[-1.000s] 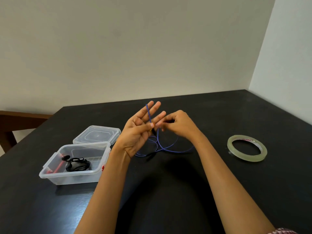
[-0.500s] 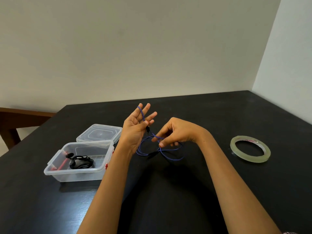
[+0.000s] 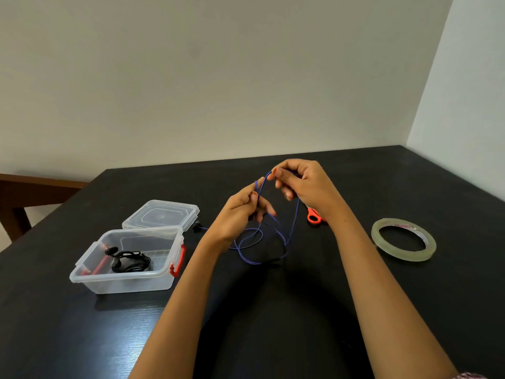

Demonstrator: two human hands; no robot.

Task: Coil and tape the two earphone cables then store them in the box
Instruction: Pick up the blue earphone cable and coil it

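Pale walls, black desk (image 3: 437, 310). Left hand (image 3: 240, 214) raised mid-desk, grip pinching thin blue earphone cable (image 3: 296, 217). Right hand (image 3: 306, 187) just beyond, grip pinching same cable higher up. Rest of cable in loose loops on desk beneath. Left: open clear plastic box with red latches (image 3: 123, 283), black coiled earphones (image 3: 131, 262) inside; clear lid (image 3: 161, 214) just behind. Right: translucent tape roll (image 3: 403, 253). Orange scissor handle (image 3: 313, 216) beside right wrist.

Soft, even light, perhaps from overhead; slight blur, wide-angle bowing at edges.
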